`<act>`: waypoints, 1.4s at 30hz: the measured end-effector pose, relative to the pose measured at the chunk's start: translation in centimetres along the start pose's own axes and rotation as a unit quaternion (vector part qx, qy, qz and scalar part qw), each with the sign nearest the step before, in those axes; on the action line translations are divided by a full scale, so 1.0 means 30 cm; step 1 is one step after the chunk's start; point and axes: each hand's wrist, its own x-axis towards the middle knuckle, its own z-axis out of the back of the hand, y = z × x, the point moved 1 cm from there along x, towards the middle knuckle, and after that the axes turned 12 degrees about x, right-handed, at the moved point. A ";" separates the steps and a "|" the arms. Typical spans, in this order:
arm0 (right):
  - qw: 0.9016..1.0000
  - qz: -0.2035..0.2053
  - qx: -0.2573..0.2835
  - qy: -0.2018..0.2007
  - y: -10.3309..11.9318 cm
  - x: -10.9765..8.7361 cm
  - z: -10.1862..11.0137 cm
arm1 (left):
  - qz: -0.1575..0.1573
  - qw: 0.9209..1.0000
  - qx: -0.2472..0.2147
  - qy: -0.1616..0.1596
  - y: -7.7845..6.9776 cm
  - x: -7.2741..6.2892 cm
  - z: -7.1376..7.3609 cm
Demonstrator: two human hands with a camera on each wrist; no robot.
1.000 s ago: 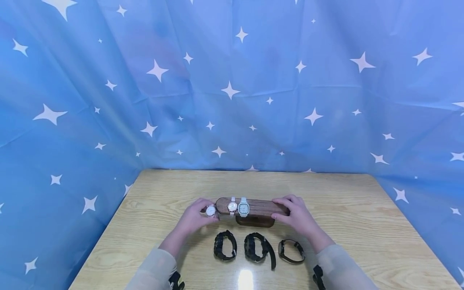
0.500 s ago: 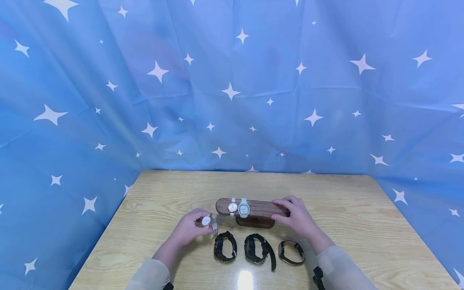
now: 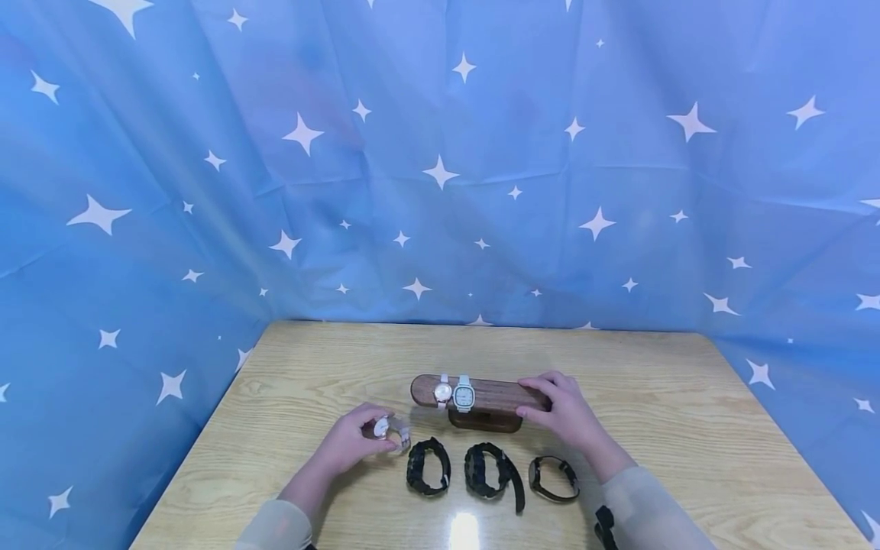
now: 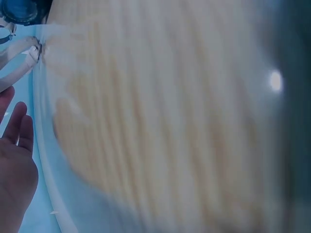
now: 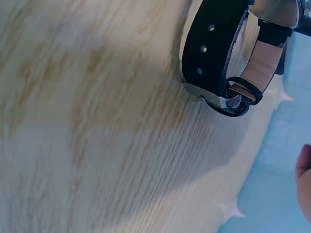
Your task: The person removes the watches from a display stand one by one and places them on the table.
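Between thumb and fingers, my left hand pinches a wristwatch with a white face and pale strap, just left of the black watches. Its closed strap shows beside my fingers in the left wrist view. My right hand grips the right end of a dark wooden watch stand. Two pale watches sit on the stand's left half: a round one and a squarish one. Only a bit of my right hand enters the right wrist view, at its edge.
In front of the stand lie a black watch, another black watch with its strap end trailing, and a thin dark watch. A black leather strap with buckle fills the top of the right wrist view. Starry blue cloth hangs behind the table.
My left hand has drawn the white-faced watch away from the stand's left end, toward me and slightly left, turning it. My right hand has stayed on the stand.
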 end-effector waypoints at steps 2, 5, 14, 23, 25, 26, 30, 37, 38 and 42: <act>1.000 -0.001 0.001 0.000 0.000 -0.001 0.000 | 0.000 1.000 0.015 0.005 0.003 -0.007 0.008; 1.000 -0.003 0.004 -0.001 -0.002 -0.002 0.000 | -0.001 0.999 0.035 0.008 0.010 -0.020 0.020; 1.000 -0.001 0.001 0.001 -0.003 0.002 0.000 | 0.002 0.997 0.075 0.018 0.037 -0.045 0.032; 1.000 0.002 -0.001 0.002 -0.008 0.001 -0.002 | -0.026 0.993 0.117 0.009 0.046 -0.060 0.028; 1.000 0.003 -0.002 0.001 -0.009 0.002 -0.002 | -0.029 0.993 0.116 0.010 0.047 -0.061 0.028; 1.000 0.004 -0.002 0.000 -0.010 0.002 -0.002 | -0.031 0.993 0.116 0.010 0.046 -0.062 0.029; 1.000 0.007 -0.002 -0.002 -0.011 0.002 -0.001 | -0.041 0.992 0.117 0.014 0.051 -0.063 0.027; 1.000 0.003 -0.001 -0.002 -0.008 0.002 -0.002 | -0.056 0.988 0.145 0.015 0.055 -0.062 0.027; 1.000 0.003 0.000 -0.002 -0.008 0.003 -0.002 | -0.057 0.987 0.146 0.017 0.054 -0.062 0.028; 1.000 0.001 0.000 -0.002 -0.006 0.002 -0.002 | -0.064 0.986 0.151 0.018 0.051 -0.062 0.033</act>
